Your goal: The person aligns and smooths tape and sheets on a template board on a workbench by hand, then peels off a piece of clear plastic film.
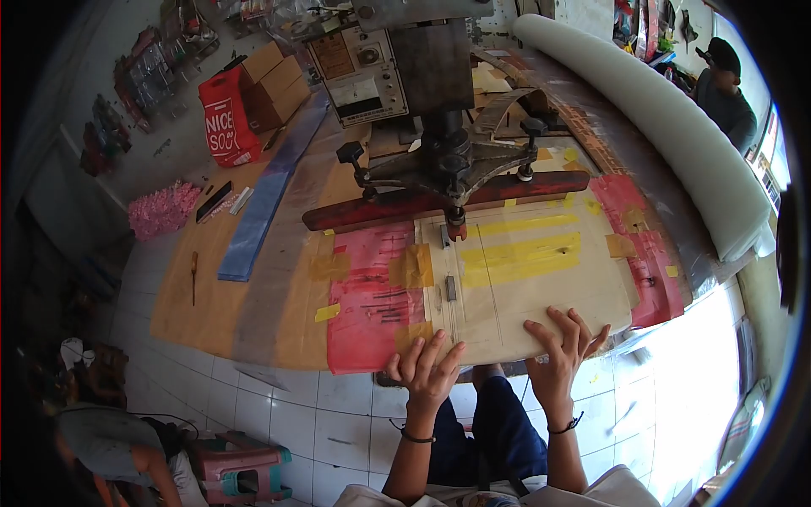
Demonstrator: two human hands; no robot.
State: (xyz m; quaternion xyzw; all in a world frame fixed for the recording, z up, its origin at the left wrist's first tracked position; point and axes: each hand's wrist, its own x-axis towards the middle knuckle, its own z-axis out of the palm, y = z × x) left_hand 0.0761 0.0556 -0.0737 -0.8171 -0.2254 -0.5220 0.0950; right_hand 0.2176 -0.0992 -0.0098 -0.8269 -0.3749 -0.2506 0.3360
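Observation:
My left hand (428, 372) lies with fingers spread on the near edge of a tan board (541, 313), close to where it meets a red sheet (363, 308). Farther right along the same edge, my right hand (559, 346) rests with its fingers apart. Yellow tape strips (524, 259) and pencil lines mark the board. Two small grey blocks (450, 288) sit near its left side. Above the board's far part is a press machine (448, 160) with a long dark red bar (498, 190). Whether the bar touches the board I cannot tell.
Blue folded material (270, 194) and a screwdriver (193, 279) lie on the left of the table. Behind them are a red bag (226, 118) and cardboard boxes (274, 89). A large white roll (650, 127) borders the right. Other people are at right and lower left, near stools (245, 465).

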